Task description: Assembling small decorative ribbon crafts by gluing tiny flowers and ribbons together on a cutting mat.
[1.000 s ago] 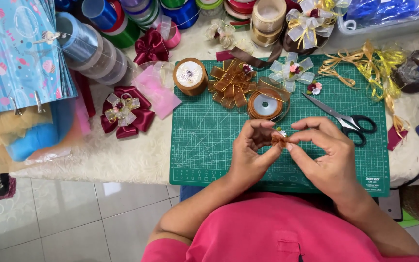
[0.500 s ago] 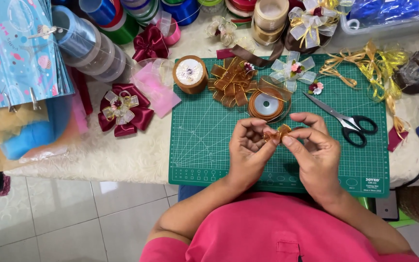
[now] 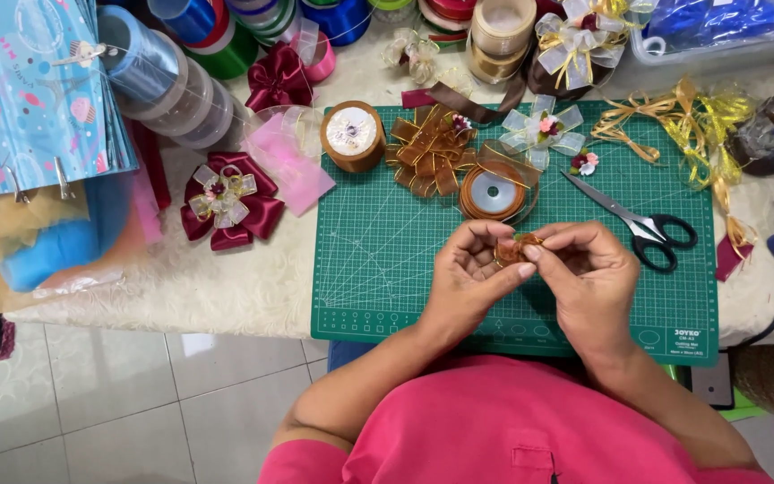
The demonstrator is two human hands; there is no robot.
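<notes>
Both hands meet over the near middle of the green cutting mat (image 3: 378,269). The left hand (image 3: 468,273) and right hand (image 3: 589,278) pinch a small folded piece of brown sheer ribbon (image 3: 514,249) between closed fingers, held just above the mat. It looks very light, soft and springy, likely to unfold if released, so it is best held at the gathered centre, not by its loose loops. Its exact folds are hard to make out. Just beyond lies a brown ribbon spool (image 3: 493,193); scissors (image 3: 638,224) lie to the right.
</notes>
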